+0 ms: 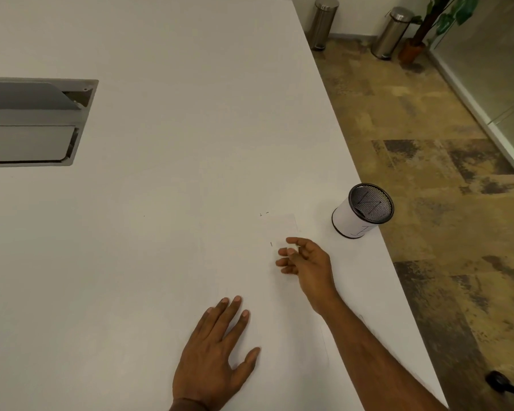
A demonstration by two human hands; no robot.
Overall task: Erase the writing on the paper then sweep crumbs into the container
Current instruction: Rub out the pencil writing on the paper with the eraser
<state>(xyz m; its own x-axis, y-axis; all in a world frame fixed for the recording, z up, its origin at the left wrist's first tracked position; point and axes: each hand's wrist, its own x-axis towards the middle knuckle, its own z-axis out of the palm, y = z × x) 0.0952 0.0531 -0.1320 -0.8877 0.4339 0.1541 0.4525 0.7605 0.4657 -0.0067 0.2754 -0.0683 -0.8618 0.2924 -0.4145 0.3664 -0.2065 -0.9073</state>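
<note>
Paper (281,225) lies on the white counter (161,232) right at the fingertips of the right hand (306,262), which pinches what looks like a small pale eraser (290,250) between thumb and curled fingers. Left hand (217,348) rests flat with straight fingers, nearer the person and left of the right hand. Mesh container (362,212) stands beyond and right of the right hand, apart from it, near the counter edge.

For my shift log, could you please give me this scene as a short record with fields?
left hand: flat on the table, fingers straight
right hand: fingers curled, apparently pinching a white eraser
paper: pale sheet just beyond the right hand, small dark marks near it
container: mesh cup standing by the table's right edge, apart from both hands
</note>
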